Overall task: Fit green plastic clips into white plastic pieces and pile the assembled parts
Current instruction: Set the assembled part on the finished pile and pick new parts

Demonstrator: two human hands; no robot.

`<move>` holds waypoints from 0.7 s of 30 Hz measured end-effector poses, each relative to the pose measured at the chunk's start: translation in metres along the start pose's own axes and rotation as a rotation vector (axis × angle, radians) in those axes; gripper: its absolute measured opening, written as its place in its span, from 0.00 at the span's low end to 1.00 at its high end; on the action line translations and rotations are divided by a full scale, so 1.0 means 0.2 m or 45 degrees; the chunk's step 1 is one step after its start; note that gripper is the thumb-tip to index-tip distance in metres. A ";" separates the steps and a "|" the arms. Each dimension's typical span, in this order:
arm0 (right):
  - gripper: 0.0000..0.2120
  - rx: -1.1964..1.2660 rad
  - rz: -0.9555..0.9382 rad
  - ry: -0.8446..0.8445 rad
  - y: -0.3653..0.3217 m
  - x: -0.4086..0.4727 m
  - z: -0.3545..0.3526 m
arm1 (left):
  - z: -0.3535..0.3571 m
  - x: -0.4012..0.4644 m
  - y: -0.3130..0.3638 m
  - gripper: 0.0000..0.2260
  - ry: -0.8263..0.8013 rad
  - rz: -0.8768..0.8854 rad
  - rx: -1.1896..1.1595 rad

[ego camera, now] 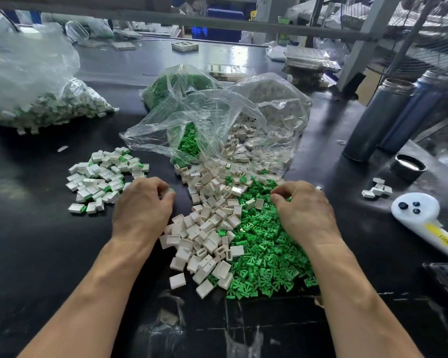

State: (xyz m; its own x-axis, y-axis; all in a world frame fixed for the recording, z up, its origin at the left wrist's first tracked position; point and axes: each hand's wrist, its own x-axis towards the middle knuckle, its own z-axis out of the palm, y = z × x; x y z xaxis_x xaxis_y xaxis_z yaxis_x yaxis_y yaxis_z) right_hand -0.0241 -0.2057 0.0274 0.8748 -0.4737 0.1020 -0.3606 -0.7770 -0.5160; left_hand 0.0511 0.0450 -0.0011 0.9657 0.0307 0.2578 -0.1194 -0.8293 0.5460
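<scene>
At far left a clear bag of finished parts lay on the black bench, with the loose pile of assembled parts just right of it. The left hand, fingers curled, pinched something green at its tips, likely a part due for that pile. Between the hands lay the white plastic pieces, then the green plastic clips spilling from open bags. The right hand curled down into the clips; whether it held one I cannot tell. Next it likely needs a clip and a shell brought together. Two metal flasks, a lid and a white handheld device stood clear at right.
</scene>
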 end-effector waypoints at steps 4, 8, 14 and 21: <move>0.07 -0.059 0.001 -0.027 0.02 0.01 -0.01 | -0.03 0.03 -0.05 0.07 0.078 -0.086 0.131; 0.08 -0.061 -0.004 -0.045 0.04 0.02 -0.02 | -0.03 0.03 -0.05 0.11 0.122 -0.069 0.230; 0.07 -0.017 -0.074 -0.072 0.03 0.02 0.00 | -0.01 -0.04 0.07 0.10 -0.053 0.111 -0.062; 0.13 -0.091 -0.123 0.006 -0.04 0.03 0.09 | -0.01 -0.16 0.22 0.18 -0.421 0.216 -0.240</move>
State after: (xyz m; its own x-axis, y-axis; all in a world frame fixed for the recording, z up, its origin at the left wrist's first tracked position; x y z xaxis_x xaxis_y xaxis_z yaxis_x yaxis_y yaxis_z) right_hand -0.0090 -0.1946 0.0163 0.9051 -0.3971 0.1521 -0.2972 -0.8465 -0.4418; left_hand 0.0154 0.0088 0.0152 0.9469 -0.3042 0.1037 -0.2940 -0.6894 0.6621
